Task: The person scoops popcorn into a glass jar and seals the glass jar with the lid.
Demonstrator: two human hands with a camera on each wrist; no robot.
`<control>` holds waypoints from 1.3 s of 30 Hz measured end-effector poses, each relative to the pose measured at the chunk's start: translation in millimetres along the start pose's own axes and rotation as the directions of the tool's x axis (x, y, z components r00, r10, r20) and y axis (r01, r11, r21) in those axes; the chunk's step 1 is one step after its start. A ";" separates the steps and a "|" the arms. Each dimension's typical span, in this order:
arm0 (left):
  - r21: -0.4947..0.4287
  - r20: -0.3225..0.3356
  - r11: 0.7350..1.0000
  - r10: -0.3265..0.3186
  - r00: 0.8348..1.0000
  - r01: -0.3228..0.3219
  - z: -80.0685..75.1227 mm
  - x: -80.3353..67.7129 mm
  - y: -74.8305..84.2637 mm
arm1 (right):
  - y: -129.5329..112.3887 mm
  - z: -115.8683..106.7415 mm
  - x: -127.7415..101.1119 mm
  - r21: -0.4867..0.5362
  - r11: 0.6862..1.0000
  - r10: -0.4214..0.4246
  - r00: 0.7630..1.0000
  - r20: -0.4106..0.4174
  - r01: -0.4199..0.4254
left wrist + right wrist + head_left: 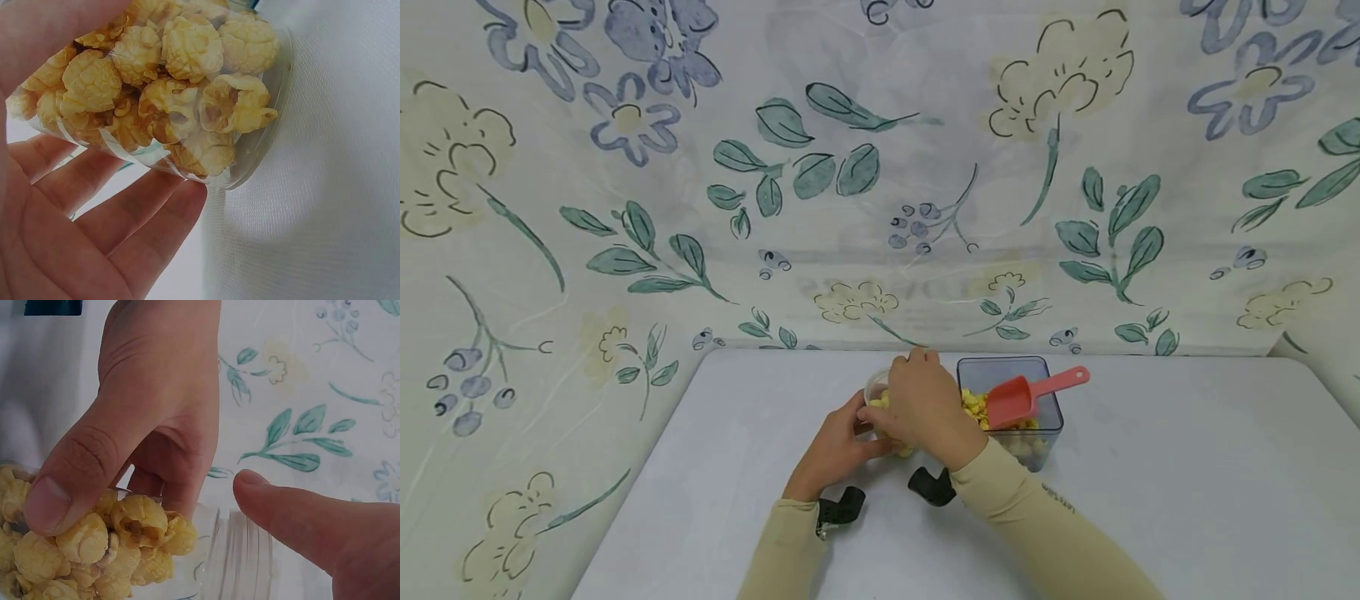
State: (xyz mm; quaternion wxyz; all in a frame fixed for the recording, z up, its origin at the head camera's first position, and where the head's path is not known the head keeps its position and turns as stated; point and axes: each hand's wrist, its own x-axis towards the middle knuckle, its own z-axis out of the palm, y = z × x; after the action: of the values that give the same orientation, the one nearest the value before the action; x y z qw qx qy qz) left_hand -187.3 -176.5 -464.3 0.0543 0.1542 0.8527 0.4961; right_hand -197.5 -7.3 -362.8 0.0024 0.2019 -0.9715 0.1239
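A clear plastic jar holds pale yellow popcorn and sits between the two hands. My left hand grips the jar's side, thumb on one side and fingers on the other. Over the jar's top end is my right hand, its fingers curled round the edge. In the right wrist view, the right thumb lies by a clear ribbed band at the jar's mouth. Whether that band is a lid or the jar's own thread I cannot tell. The right fingertips are mostly hidden.
Right of the jar stands a clear bluish rectangular container with more popcorn. A coral-red scoop lies on it, handle over the right rim. A floral cloth hangs behind the white table.
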 end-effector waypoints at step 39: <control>-0.053 0.008 0.996 -0.078 0.997 0.078 0.6 0.1 2.1 | 24.2 -10.5 10.8 0.218 0.938 -0.297 0.949 0.108 0.269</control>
State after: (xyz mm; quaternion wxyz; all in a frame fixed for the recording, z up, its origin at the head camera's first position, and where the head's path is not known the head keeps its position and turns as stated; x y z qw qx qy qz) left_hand -186.8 -175.1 -462.8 0.0802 0.1208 0.8445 0.5156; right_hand -217.4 12.5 -357.8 -0.0680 0.3473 -0.9125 0.2052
